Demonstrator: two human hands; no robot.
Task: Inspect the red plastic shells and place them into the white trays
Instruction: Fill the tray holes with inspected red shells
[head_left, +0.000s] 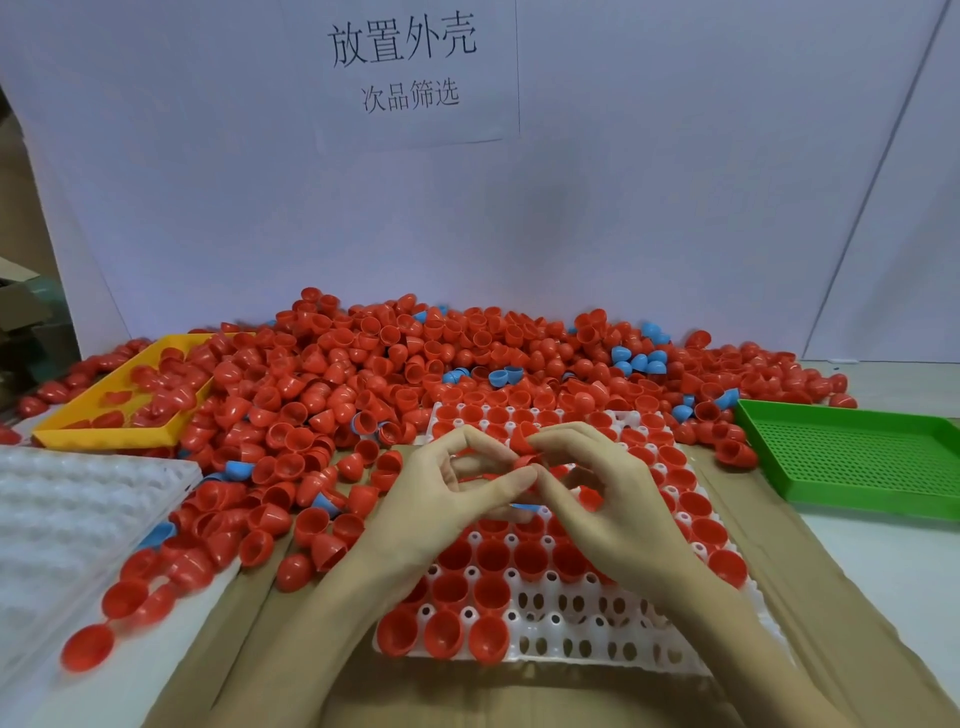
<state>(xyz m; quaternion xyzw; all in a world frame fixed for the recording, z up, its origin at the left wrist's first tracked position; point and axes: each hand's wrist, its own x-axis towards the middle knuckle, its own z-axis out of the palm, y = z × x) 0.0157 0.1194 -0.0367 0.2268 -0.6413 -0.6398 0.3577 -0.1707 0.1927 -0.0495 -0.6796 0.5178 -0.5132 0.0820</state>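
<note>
Head cam, looking down at the white tray (644, 631) sitting on a sheet of cardboard (810, 561). Most of its pockets already have red shells in them, open side up, only the near right corner has bare holes. Both hands meet right above the tray's middle: left hand (441, 499) and right hand (608, 499) are pinching the same red shell (527, 451) between their fingertips, fingers curled around it. Behind the tray there's a huge pile of red shells (332, 384) with a few blue shells (639, 358) mixed in. Left of the tray, past the spill, a stack of spare white trays (67, 509), and behind that a yellow tray (104, 415) with some red ones inside. Right of the tray, a green perforated tray (857, 457).
</note>
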